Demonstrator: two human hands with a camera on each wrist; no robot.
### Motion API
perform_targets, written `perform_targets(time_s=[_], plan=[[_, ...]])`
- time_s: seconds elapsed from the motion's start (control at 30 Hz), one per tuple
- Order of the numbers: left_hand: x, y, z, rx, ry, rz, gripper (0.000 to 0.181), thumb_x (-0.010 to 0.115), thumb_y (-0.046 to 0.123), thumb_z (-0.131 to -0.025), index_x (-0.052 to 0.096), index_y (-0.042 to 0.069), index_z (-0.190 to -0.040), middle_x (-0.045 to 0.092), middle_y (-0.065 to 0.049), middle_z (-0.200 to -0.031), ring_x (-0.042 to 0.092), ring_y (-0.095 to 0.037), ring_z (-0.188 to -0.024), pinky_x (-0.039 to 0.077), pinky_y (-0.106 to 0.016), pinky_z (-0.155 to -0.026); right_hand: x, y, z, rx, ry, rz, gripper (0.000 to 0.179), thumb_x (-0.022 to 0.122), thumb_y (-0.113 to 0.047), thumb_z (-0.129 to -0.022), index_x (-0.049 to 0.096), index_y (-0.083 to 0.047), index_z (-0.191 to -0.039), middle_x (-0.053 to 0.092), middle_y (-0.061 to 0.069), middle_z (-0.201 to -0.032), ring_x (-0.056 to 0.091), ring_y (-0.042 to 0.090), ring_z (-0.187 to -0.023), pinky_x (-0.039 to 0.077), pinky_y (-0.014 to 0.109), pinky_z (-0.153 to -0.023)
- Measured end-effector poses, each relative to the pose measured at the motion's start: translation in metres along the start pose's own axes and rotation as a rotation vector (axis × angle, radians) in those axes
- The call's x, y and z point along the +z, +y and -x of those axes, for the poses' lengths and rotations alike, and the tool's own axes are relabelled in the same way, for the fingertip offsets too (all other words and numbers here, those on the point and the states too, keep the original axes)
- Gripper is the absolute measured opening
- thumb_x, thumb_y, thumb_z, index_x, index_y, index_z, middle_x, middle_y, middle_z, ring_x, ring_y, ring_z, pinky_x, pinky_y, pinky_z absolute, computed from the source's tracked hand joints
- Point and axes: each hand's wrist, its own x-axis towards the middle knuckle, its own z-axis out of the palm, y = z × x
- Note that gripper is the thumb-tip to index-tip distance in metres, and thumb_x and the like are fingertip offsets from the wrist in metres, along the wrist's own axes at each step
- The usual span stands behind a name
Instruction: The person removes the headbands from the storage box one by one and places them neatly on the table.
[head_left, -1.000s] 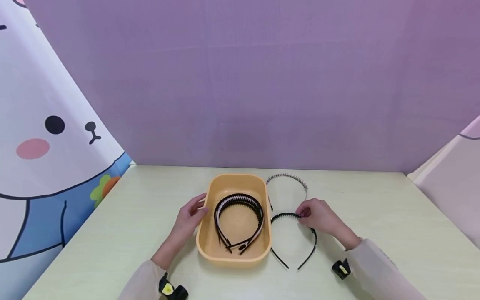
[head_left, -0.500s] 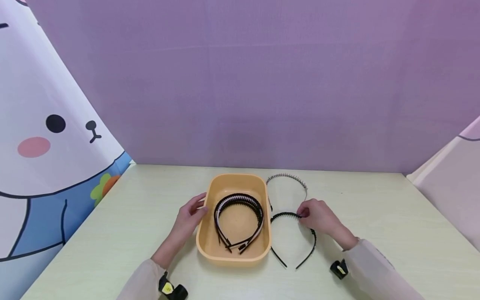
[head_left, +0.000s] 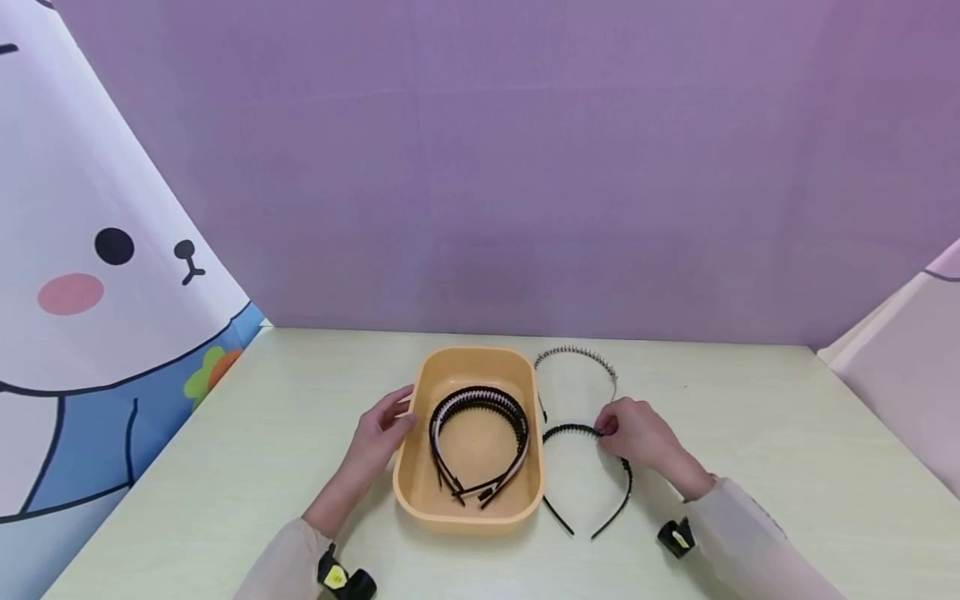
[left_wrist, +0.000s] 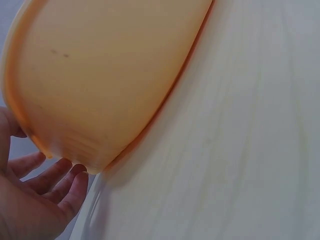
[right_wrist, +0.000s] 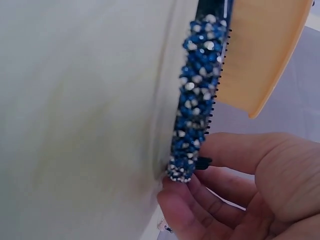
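My right hand pinches a dark toothed headband at the upper right of its arch. Blue and clear beads cover the headband in the right wrist view. It lies beside the right wall of a yellow-orange plastic box. Inside the box, several black and white headbands are stacked with their arches toward the far side. My left hand rests against the box's left side. In the left wrist view, its loosely bent fingers touch the outer wall, with the thumb at the rim.
A thin silvery toothed headband lies behind the dark one, right of the box. Pale wood-grain table surrounds everything. A purple cloth hangs behind, and a cartoon-printed cloth stands at the left.
The dark headband's lower ends and my right wrist have shifted very slightly left. My left hand and the box have stayed in place.
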Motion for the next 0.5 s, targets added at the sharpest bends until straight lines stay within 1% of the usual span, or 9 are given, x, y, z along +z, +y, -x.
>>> perform_targets(time_s=[0.07, 0.13, 0.3, 0.5], plan=[[-0.0001, 0.0004, 0.0002, 0.004, 0.0, 0.003, 0.046, 0.052, 0.006, -0.093, 0.045, 0.001, -0.139, 0.056, -0.028, -0.128, 0.058, -0.033, -0.11, 0.052, -0.038, -0.09, -0.0006, -0.0006, -0.0003, 0.007, -0.001, 0.002, 0.011, 0.069, -0.001, -0.074, 0.071, -0.003, -0.085, 0.067, 0.003, -0.078, 0.058, 0.013, -0.069, 0.047, 0.029, -0.059], [-0.0004, 0.0004, 0.0005, 0.004, -0.001, 0.01, 0.046, 0.052, 0.006, -0.094, 0.045, 0.001, -0.139, 0.055, -0.028, -0.129, 0.058, -0.034, -0.111, 0.052, -0.038, -0.09, -0.0009, -0.0008, -0.0005, 0.005, -0.002, -0.003, 0.011, 0.069, -0.001, -0.074, 0.07, -0.003, -0.085, 0.067, 0.003, -0.078, 0.058, 0.013, -0.069, 0.047, 0.029, -0.059], [-0.0006, -0.0005, 0.0007, -0.001, -0.003, 0.015, 0.047, 0.052, 0.007, -0.094, 0.045, 0.001, -0.139, 0.056, -0.027, -0.128, 0.058, -0.034, -0.111, 0.052, -0.038, -0.09, -0.0009, -0.0002, -0.0001, -0.002, -0.004, -0.011, 0.012, 0.069, 0.0, -0.073, 0.07, -0.002, -0.085, 0.067, 0.003, -0.077, 0.058, 0.013, -0.068, 0.047, 0.029, -0.058], [-0.0004, -0.0007, -0.0005, -0.007, -0.004, 0.012, 0.047, 0.053, 0.007, -0.093, 0.045, 0.003, -0.139, 0.056, -0.026, -0.128, 0.058, -0.033, -0.11, 0.053, -0.034, -0.088, -0.0019, -0.0004, 0.001, 0.004, -0.012, -0.017, 0.013, 0.07, 0.0, -0.072, 0.071, -0.002, -0.085, 0.067, 0.003, -0.076, 0.057, 0.012, -0.067, 0.047, 0.028, -0.058]])
